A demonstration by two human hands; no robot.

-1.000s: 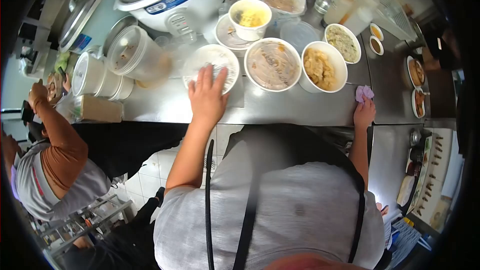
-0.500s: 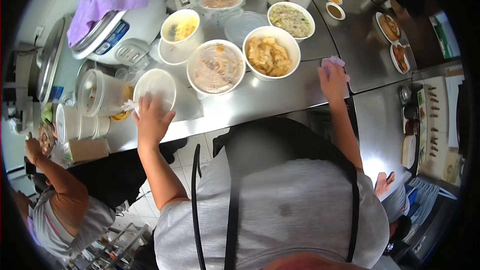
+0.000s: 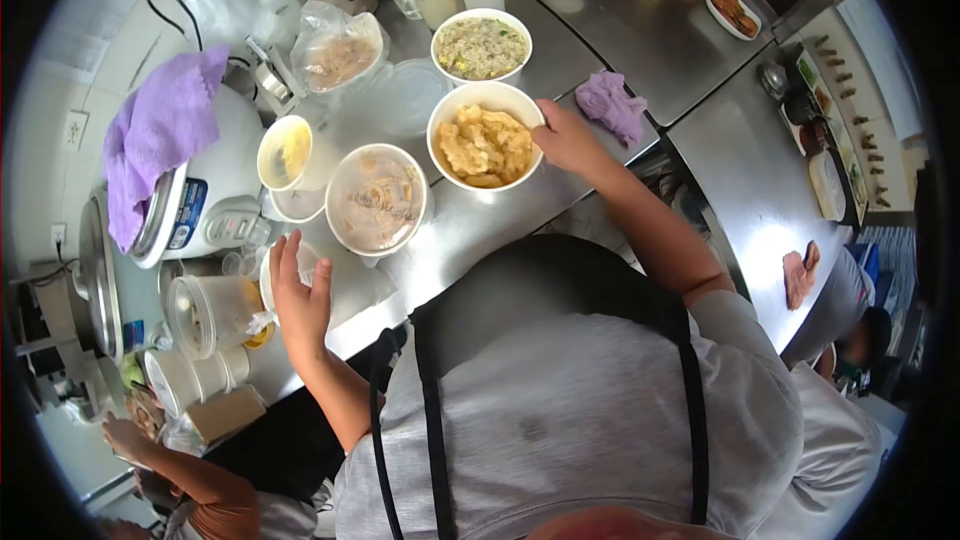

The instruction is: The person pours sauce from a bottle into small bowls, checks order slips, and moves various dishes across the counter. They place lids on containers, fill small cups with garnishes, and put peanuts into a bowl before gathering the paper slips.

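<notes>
Head view: right hand [image 3: 568, 143] grips round white tub [image 3: 490, 94] of golden chunks [image 3: 484, 147]; left hand [image 3: 302, 298] open, near clear-lidded white tub [image 3: 376, 202].

The right hand [image 3: 572, 141] holds a white bowl [image 3: 510, 98] of food [image 3: 485, 145].

A heather-grey T-shirt [image 3: 570, 390] covers the torso, its fabric finely streaked and lightly creased; a small dark smudge [image 3: 532, 428] marks it near the middle; the right sleeve [image 3: 740, 325] is short, its edge near the elbow; a black apron [image 3: 565, 280] rounds over the front, with two flat black straps [image 3: 436, 450] running up to the shoulders; a thinner black cord [image 3: 376, 415] curves outside the left strap; the left hand [image 3: 303, 305] and right hand [image 3: 568, 137] are bare.
</notes>
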